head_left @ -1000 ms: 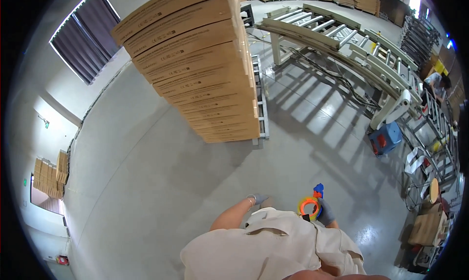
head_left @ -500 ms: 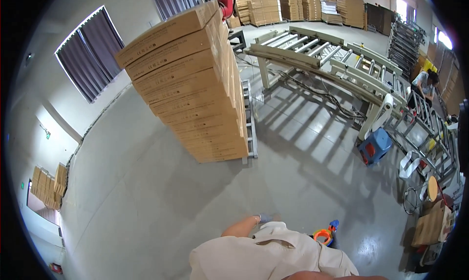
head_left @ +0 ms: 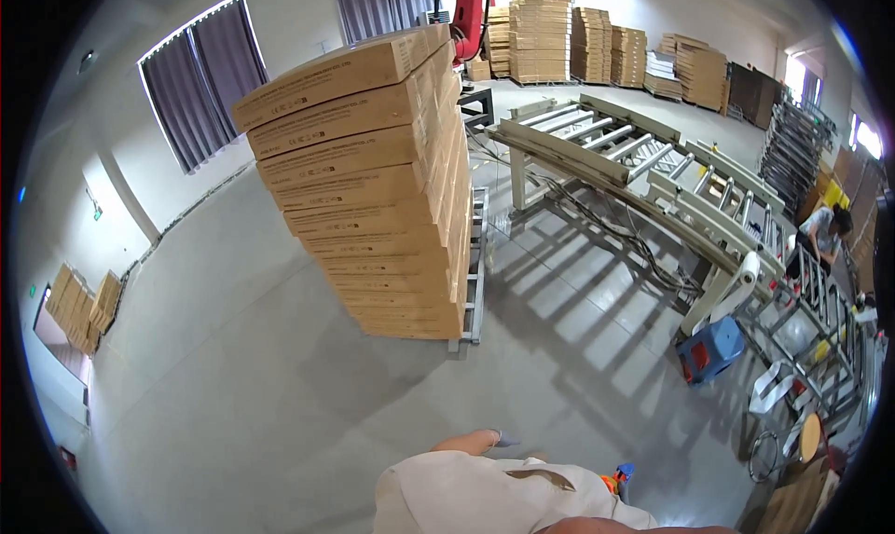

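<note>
Tape gun (head_left: 624, 472): near right, beside the shirt (head_left: 447, 492), partly hidden; step reads as tool at the side, apart from the cartons
Stack (head_left: 401, 245): cartons on a metal frame (head_left: 476, 273), farther off; bringing gun and cartons together would call for closing that gap
Left hand (head_left: 503, 438): gloved, low, holding nothing visible; blurred, cannot tell if spread or pressed together
Right hand: hidden, cannot tell its hold
Floor (head_left: 233, 376): grey, smooth, barred shadows near the conveyor (head_left: 561, 141)
Room: curtains (head_left: 203, 91) left, stool (head_left: 716, 348) and co-worker (head_left: 820, 236) right
</note>
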